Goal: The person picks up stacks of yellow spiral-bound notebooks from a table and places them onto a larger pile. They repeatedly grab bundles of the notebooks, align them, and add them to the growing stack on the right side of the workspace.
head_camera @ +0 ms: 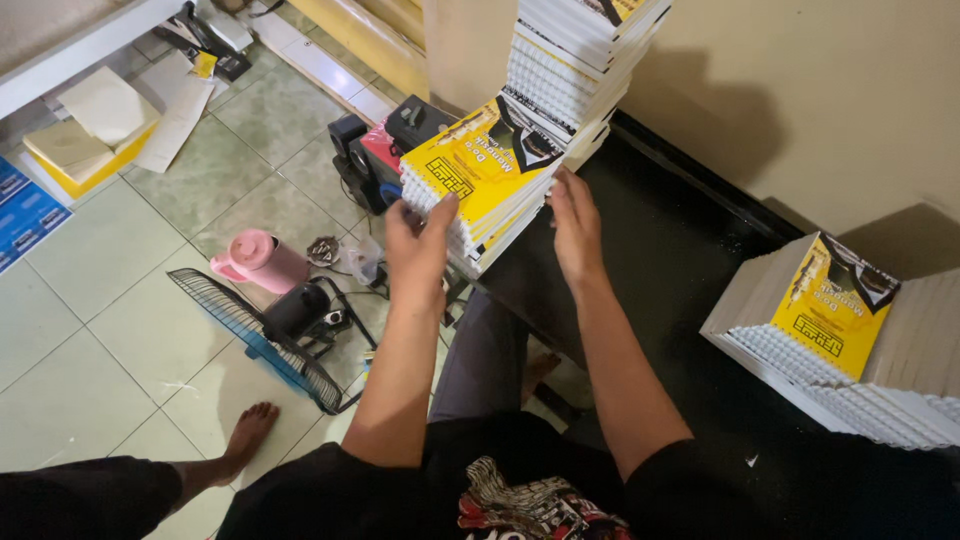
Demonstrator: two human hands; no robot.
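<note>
My left hand (420,245) and my right hand (576,228) grip the two sides of a small pile of yellow-covered, white spiral-bound booklets (482,168). The pile sits at the corner of a black table (680,270). Its far end tucks under a tall stack of the same booklets (578,62) that leans against the beige wall. My fingers wrap the pile's edges, thumbs on top.
Another stack of yellow booklets (835,335) stands at the right of the table. On the tiled floor to the left lie a fan on its side (270,335), a pink jug (262,260), black speakers (385,150) and a box of paper (85,140). A bare foot (248,432) rests below.
</note>
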